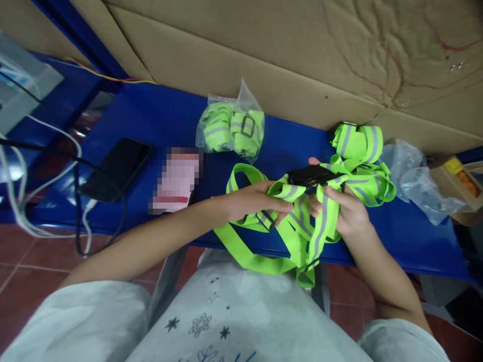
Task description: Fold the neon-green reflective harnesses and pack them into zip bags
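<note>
Both hands hold a neon yellow-green reflective strap harness [326, 216] with grey stripes, its loops hanging over the front edge of the blue table. My left hand [260, 198] is closed round one part of the webbing, thumb on top. On the other side, my right hand [350, 211] grips the straps near a black plastic buckle [311, 175], which spans the space between the hands. Some fingertips are hidden behind the webbing. Beyond my right hand, more bunched straps lie on the table, with a rolled strap bundle [356, 142] behind them.
Clear bags with rolled green straps [230, 128] lie at the back of the blue table [169, 110]. To the left are a black phone [116, 168] on a white cable and a blurred pink item [177, 181]. Crumpled plastic bags [418, 181] and a cardboard box [458, 183] sit right.
</note>
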The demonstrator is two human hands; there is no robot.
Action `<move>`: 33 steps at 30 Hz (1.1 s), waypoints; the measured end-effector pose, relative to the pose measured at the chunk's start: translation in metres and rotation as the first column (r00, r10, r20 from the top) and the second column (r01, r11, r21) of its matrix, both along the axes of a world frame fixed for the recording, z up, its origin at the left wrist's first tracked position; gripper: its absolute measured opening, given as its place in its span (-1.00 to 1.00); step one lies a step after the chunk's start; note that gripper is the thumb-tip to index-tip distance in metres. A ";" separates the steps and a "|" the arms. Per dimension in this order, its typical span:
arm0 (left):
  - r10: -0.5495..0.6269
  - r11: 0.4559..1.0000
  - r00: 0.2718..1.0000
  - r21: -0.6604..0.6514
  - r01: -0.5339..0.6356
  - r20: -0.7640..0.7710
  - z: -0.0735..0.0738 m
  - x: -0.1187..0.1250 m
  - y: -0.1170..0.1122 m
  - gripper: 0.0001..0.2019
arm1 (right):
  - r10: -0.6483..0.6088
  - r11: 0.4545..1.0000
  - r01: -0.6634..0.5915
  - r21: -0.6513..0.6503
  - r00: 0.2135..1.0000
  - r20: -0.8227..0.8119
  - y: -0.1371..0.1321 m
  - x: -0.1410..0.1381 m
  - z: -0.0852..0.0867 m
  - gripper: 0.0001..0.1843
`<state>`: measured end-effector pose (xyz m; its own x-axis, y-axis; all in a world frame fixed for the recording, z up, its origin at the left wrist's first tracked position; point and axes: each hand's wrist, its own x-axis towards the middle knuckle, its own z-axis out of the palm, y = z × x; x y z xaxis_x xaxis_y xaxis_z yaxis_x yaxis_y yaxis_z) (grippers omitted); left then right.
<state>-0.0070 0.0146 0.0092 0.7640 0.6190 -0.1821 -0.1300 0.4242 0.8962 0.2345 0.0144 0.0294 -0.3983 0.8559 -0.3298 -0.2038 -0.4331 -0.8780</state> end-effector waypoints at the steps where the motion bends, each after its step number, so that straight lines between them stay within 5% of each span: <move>1: -0.008 1.000 1.000 -0.017 0.008 0.002 0.002 -0.002 0.000 -0.79 | -0.013 1.000 0.012 -0.017 0.999 -0.036 0.000 0.001 0.001 -0.36; 7: -0.206 0.970 0.973 0.112 0.217 -0.103 0.003 -0.002 -0.002 -0.58 | 0.037 0.999 -0.038 -0.010 0.998 -0.043 0.001 -0.002 -0.004 -0.47; 10: -0.124 0.959 0.972 0.228 0.169 -0.200 -0.005 0.005 -0.005 -0.51 | -0.007 0.999 0.009 0.050 0.999 -0.032 0.001 -0.004 -0.002 -0.47; 12: 0.046 0.942 0.985 0.334 0.013 -0.167 -0.009 0.009 -0.008 -0.35 | -0.069 0.991 0.071 0.117 0.997 -0.022 0.001 -0.005 0.002 -0.43; 15: 0.404 0.765 0.904 0.593 -0.249 -0.142 -0.010 0.010 -0.012 -0.17 | -0.117 0.975 0.120 0.185 0.993 -0.026 0.001 -0.004 0.005 -0.34; 18: 0.582 0.537 0.795 0.815 -0.218 -0.171 -0.007 0.008 -0.015 -0.31 | -0.135 0.966 0.127 0.225 0.991 0.021 0.001 -0.002 -0.002 -0.30; 20: 0.586 0.503 0.783 0.851 -0.149 -0.209 -0.007 0.007 -0.016 -0.46 | -0.192 0.953 0.158 0.260 0.975 0.112 0.000 -0.002 -0.013 -0.29; 26: 0.521 0.555 0.778 0.832 0.003 -0.351 -0.016 0.007 -0.015 -0.72 | -0.257 0.900 0.110 0.421 0.915 0.312 -0.007 -0.005 -0.042 -0.47; 33: 0.174 0.883 0.979 0.458 -0.105 -0.109 -0.002 0.009 -0.008 -0.62 | -0.194 0.881 -0.021 0.473 0.895 0.402 -0.010 0.000 -0.042 -0.40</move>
